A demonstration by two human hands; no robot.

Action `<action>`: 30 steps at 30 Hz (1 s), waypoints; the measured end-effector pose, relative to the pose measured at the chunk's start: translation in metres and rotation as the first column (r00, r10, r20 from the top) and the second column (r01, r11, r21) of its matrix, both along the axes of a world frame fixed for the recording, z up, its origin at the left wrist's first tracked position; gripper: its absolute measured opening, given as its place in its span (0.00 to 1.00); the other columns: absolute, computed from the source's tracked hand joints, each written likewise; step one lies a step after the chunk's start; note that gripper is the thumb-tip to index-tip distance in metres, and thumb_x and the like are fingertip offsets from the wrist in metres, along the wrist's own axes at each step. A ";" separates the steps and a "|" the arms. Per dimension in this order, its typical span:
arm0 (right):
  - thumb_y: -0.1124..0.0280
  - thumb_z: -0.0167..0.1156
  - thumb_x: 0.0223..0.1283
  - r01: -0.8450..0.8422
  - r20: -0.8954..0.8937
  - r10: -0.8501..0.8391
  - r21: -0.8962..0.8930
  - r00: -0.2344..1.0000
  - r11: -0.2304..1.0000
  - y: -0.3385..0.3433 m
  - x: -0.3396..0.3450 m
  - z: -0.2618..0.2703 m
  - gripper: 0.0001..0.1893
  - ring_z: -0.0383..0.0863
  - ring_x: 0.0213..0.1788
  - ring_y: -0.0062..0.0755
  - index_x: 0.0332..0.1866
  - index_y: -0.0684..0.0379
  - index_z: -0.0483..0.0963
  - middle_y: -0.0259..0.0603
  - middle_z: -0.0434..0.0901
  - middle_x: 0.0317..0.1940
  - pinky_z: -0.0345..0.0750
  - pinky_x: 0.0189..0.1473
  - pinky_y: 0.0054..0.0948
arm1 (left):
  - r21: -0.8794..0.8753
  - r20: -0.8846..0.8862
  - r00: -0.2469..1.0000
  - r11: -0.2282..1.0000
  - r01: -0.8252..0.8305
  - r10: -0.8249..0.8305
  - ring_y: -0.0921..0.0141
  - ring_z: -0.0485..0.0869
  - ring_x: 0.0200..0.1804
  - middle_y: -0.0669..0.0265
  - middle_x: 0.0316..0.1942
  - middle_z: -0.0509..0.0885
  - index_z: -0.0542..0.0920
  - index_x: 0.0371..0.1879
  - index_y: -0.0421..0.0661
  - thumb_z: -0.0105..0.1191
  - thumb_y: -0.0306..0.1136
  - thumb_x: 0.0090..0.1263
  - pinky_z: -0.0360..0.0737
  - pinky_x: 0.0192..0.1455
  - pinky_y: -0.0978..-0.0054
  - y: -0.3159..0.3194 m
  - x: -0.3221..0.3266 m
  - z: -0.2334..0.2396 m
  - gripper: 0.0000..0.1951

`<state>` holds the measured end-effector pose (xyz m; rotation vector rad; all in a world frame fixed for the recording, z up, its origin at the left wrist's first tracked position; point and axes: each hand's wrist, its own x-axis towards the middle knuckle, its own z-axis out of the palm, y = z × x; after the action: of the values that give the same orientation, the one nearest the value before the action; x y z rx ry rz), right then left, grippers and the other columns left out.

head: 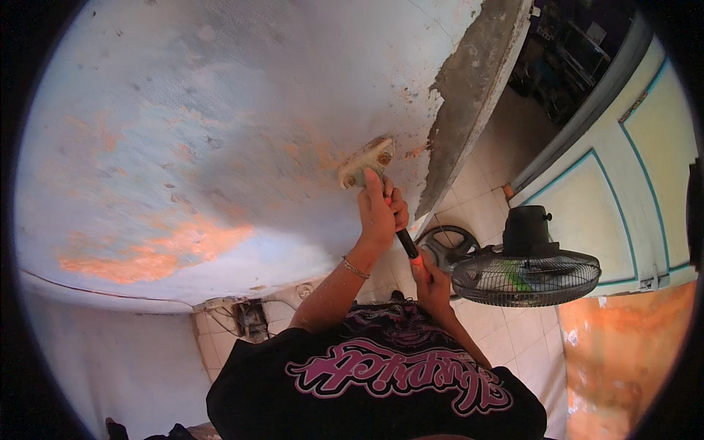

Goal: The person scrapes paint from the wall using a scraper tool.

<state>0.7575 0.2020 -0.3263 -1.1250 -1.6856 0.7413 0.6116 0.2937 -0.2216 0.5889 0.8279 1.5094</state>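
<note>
A paint scraper with a worn, pale bolted head (367,160) rests at or close to the peeling plaster wall (264,143). My left hand (379,212) is wrapped around its neck just behind the head, thumb laid along the top. Lower down, my right hand (432,283) grips the red end of the black and red handle (407,242). Orange patches (159,247) show on the wall where the pale coating is gone. To the right of the scraper head, a strip of bare grey cement (456,104) runs along the wall's edge. The blade's contact with the wall is hard to make out.
A black standing fan (525,278) with its round base (448,242) stands close on my right. Beyond it is a cream door (594,209) with teal lines. An open box with loose wires (250,320) lies low at left. Pale tiles (500,335) cover the floor.
</note>
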 end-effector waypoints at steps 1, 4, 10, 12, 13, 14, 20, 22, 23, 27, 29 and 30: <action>0.67 0.56 0.65 -0.001 0.001 0.001 0.001 1.000 1.000 0.002 -0.003 0.005 0.22 0.70 0.20 0.22 0.63 0.56 0.70 0.40 0.73 0.20 0.70 0.26 0.25 | 0.001 0.001 1.000 1.000 -0.001 0.001 0.80 0.53 0.09 0.75 0.11 0.53 0.56 0.21 0.51 0.35 0.67 0.70 0.50 0.11 0.78 0.002 -0.002 0.004 0.29; 0.67 0.57 0.64 0.005 -0.028 -0.006 -0.027 1.000 1.000 0.010 -0.004 0.016 0.22 0.68 0.21 0.20 0.63 0.57 0.70 0.39 0.73 0.20 0.68 0.25 0.23 | 0.098 0.000 1.000 0.995 0.026 -0.026 0.80 0.53 0.09 0.76 0.11 0.53 0.56 0.21 0.52 0.34 0.67 0.70 0.49 0.11 0.79 0.007 -0.008 0.017 0.29; 0.67 0.58 0.64 -0.019 -0.020 0.017 -0.109 1.000 0.994 0.002 -0.003 0.007 0.22 0.69 0.20 0.20 0.63 0.58 0.70 0.41 0.72 0.20 0.69 0.25 0.24 | 0.129 -0.013 0.997 0.989 0.077 -0.076 0.80 0.53 0.09 0.76 0.10 0.53 0.57 0.22 0.52 0.34 0.67 0.70 0.49 0.11 0.78 0.002 -0.011 0.013 0.29; 0.66 0.56 0.64 0.040 0.106 -0.016 -0.227 0.994 0.973 -0.007 -0.002 0.003 0.22 0.71 0.19 0.23 0.63 0.58 0.70 0.43 0.74 0.20 0.72 0.26 0.26 | 0.009 -0.037 0.999 1.000 0.017 -0.016 0.80 0.49 0.09 0.76 0.10 0.52 0.57 0.18 0.54 0.33 0.70 0.67 0.46 0.10 0.77 0.000 -0.005 0.003 0.30; 0.66 0.56 0.64 0.041 0.101 -0.020 -0.209 0.995 0.977 -0.003 -0.005 -0.002 0.22 0.71 0.19 0.23 0.63 0.58 0.70 0.43 0.74 0.20 0.72 0.26 0.26 | 0.027 -0.042 0.999 0.999 0.019 -0.017 0.80 0.49 0.09 0.76 0.10 0.52 0.57 0.18 0.54 0.33 0.70 0.67 0.46 0.10 0.77 0.004 -0.007 -0.002 0.30; 0.66 0.56 0.65 0.032 0.031 -0.028 -0.138 0.999 0.990 0.001 -0.010 -0.007 0.22 0.73 0.19 0.25 0.62 0.58 0.70 0.46 0.75 0.21 0.73 0.27 0.27 | 0.061 -0.045 0.998 0.997 0.039 -0.036 0.80 0.51 0.09 0.76 0.10 0.53 0.57 0.20 0.53 0.34 0.68 0.68 0.47 0.10 0.78 0.007 -0.011 -0.005 0.29; 0.65 0.56 0.65 0.017 0.019 -0.014 -0.148 1.000 0.989 0.000 -0.011 0.018 0.21 0.78 0.21 0.32 0.61 0.58 0.70 0.51 0.79 0.26 0.75 0.28 0.28 | 0.075 0.001 0.997 0.995 0.073 -0.074 0.80 0.53 0.09 0.76 0.10 0.54 0.57 0.22 0.51 0.35 0.68 0.69 0.49 0.10 0.78 0.004 -0.014 0.019 0.29; 0.65 0.56 0.64 0.001 -0.016 -0.002 -0.096 1.000 0.995 0.001 -0.009 0.022 0.21 0.77 0.21 0.33 0.62 0.57 0.70 0.51 0.79 0.25 0.74 0.27 0.29 | 0.087 0.008 0.997 0.994 0.071 -0.072 0.80 0.53 0.09 0.76 0.10 0.53 0.58 0.22 0.51 0.35 0.68 0.69 0.49 0.10 0.78 0.002 -0.013 0.020 0.29; 0.65 0.56 0.64 0.001 -0.016 -0.003 -0.098 1.000 0.995 -0.002 -0.007 0.019 0.21 0.77 0.21 0.33 0.62 0.57 0.70 0.51 0.79 0.25 0.74 0.27 0.29 | 0.074 0.024 0.998 0.995 0.060 -0.062 0.80 0.53 0.09 0.76 0.11 0.53 0.58 0.22 0.51 0.35 0.68 0.69 0.49 0.11 0.78 0.001 -0.012 0.017 0.29; 0.64 0.57 0.64 0.001 0.041 0.005 -0.149 0.999 0.989 -0.009 0.001 0.012 0.21 0.77 0.20 0.36 0.62 0.55 0.70 0.51 0.78 0.24 0.74 0.27 0.31 | -0.028 0.044 0.999 0.999 0.028 -0.026 0.80 0.52 0.09 0.76 0.11 0.53 0.57 0.22 0.52 0.35 0.68 0.69 0.49 0.11 0.78 -0.005 -0.007 0.003 0.29; 0.64 0.58 0.63 -0.004 0.046 0.013 -0.175 0.999 0.985 -0.009 0.001 0.009 0.21 0.77 0.20 0.36 0.62 0.54 0.71 0.51 0.77 0.23 0.74 0.27 0.31 | -0.015 0.039 0.999 1.000 0.027 -0.026 0.80 0.52 0.09 0.76 0.11 0.53 0.57 0.22 0.52 0.35 0.68 0.69 0.49 0.11 0.78 -0.002 -0.007 0.002 0.29; 0.64 0.58 0.63 0.001 0.053 0.009 -0.177 0.999 0.984 -0.007 0.002 0.005 0.21 0.76 0.20 0.36 0.61 0.55 0.71 0.51 0.77 0.23 0.74 0.27 0.31 | -0.003 0.035 0.999 1.000 0.027 -0.027 0.80 0.52 0.10 0.76 0.11 0.53 0.57 0.22 0.52 0.36 0.68 0.69 0.48 0.11 0.78 -0.001 -0.005 0.002 0.29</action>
<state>0.7598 0.1951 -0.3214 -1.2743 -1.6931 0.8841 0.6062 0.2924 -0.2192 0.5677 0.7926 1.4894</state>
